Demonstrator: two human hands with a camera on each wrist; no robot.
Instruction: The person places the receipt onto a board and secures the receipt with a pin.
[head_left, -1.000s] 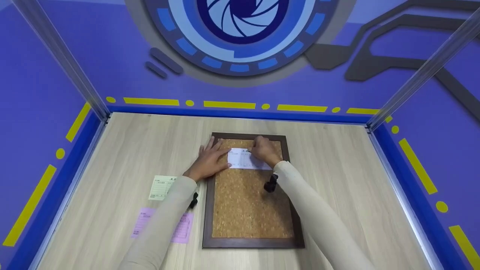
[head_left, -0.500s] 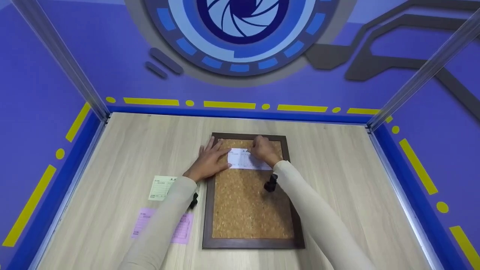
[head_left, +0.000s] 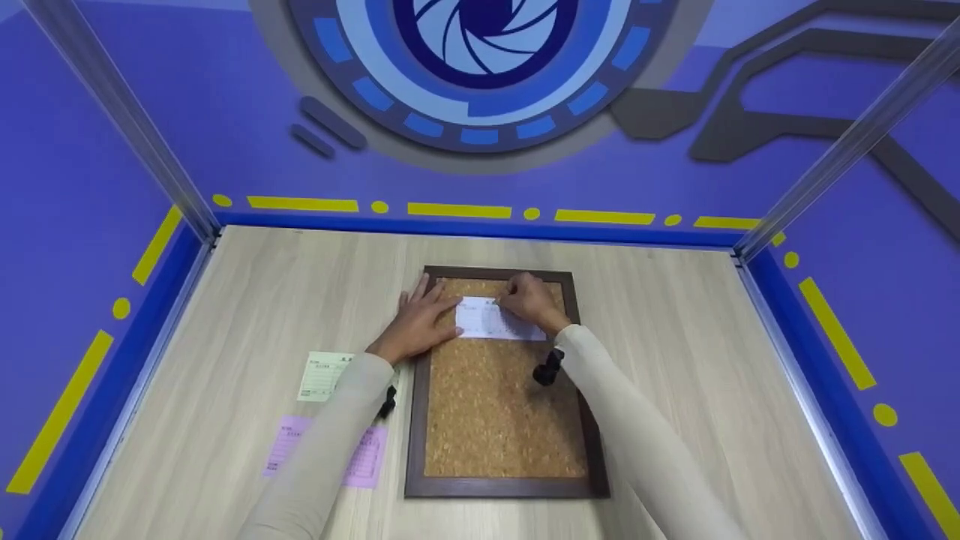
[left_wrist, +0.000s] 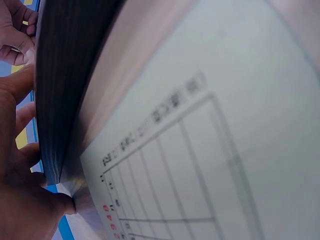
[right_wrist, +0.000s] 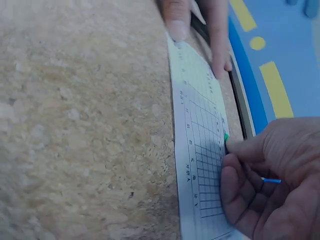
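Note:
A white printed form [head_left: 480, 319] lies across the upper part of a cork board [head_left: 502, 405] in a dark wooden frame. My left hand [head_left: 420, 319] is spread over the board's left edge, its thumb and index fingertip holding down the form's left end. With curled fingers my right hand [head_left: 532, 300] pinches a small green push pin [right_wrist: 226, 136] at the form's top edge, near its middle; most of the pin is hidden by the thumb. In the left wrist view, a pale green form [left_wrist: 200, 135] fills the foreground beside the frame.
On the table [head_left: 675, 360] left of the board lie the pale green form and a purple form [head_left: 365, 456], both partly under the left forearm. Blue panels [head_left: 480, 180] with yellow marks wall the table at the back and sides.
The right wrist has shifted slightly to the right and toward the body, while its fingertips stay at the form's top edge. The left hand, form and board have not moved.

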